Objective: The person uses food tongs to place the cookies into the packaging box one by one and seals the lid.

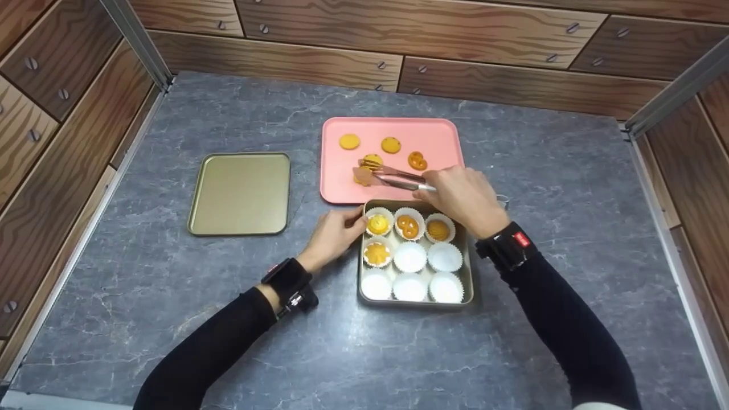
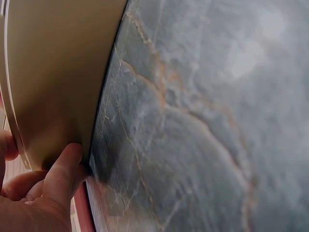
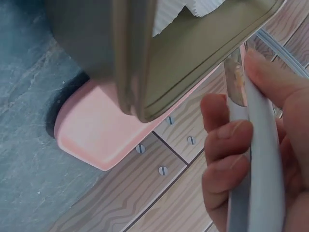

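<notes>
Right hand (image 1: 466, 199) extended over far right corner of tin (image 1: 467, 272), grip curled round tongs (image 1: 406, 184), tips over cookies (image 1: 373, 158) on pink tray (image 1: 335, 177). Left hand (image 1: 335, 234) angled inward, grip pinching tin's far left corner.

Behind my ungloved left hand (image 1: 333, 233) sit a chunky black strap (image 1: 287, 278) with a silvery fitting (image 1: 295, 299) at five o'clock and a plain black sleeve (image 1: 211, 347); my ungloved right hand (image 1: 470, 199) has a black wristband (image 1: 502, 250) with a red label (image 1: 521, 238) at two o'clock, then another black sleeve (image 1: 569, 324).
</notes>
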`<state>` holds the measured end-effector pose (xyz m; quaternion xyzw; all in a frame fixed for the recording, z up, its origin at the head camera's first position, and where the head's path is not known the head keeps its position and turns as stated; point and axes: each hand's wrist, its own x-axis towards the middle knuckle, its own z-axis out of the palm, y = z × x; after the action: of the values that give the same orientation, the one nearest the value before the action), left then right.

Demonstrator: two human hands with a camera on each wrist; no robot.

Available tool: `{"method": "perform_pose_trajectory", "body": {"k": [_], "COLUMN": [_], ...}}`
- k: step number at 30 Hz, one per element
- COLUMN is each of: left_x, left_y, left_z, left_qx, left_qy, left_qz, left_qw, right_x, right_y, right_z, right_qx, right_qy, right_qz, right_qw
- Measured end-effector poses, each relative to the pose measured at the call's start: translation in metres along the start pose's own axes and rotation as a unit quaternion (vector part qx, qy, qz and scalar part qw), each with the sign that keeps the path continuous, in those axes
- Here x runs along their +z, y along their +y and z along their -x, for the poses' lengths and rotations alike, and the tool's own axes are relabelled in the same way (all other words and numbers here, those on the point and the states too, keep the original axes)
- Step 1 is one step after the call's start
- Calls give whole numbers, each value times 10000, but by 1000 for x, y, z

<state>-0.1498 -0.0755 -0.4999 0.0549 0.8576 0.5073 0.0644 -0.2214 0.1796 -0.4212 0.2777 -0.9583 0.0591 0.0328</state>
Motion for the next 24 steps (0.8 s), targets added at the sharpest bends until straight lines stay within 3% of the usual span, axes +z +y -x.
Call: {"method": "perform_pose_trajectory", "body": {"k": [3,7,16,24], "left_x": [0,0,-1,0], "left_y": [0,1,0,2], "left_z": [-1,0,0,1], "left_qx": [69,-93,-104,-69], "left_qy": [45,-90,-158,-78], "left_qz": [-133,49,81,-24], "left_qw": [9999,9999,9998,9999], "right_x": [-1,-2,-2,-5], "right_y": [3,5,14,20], "right_z": [3,8,23,39], "right_qx": [2,19,-112,-132], "right_qy": [129,239,556,794], "right_qz": [-11,-32,-121,-242], "right_qw": [9999,9997,9983,9965]}}
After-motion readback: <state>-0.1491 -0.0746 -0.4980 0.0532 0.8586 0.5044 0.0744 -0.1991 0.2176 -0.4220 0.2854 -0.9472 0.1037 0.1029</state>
